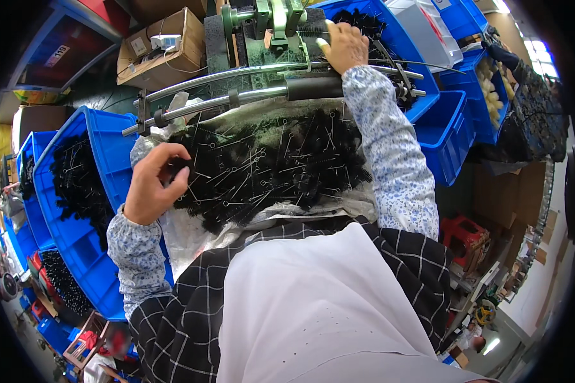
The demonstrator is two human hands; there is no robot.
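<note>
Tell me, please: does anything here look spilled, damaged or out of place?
Nothing stands out. The small black wire-handled brushes lie in a loose heap on the pale sheet, none spilled. The left hand grips a few; the right hand rests at the green metal machine.

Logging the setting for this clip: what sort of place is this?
Most likely a small factory or workshop that makes brushes. A heap of black wire-handled brushes lies before the person, blue plastic bins hold more, and the right hand rests at a green metal machine.
</note>
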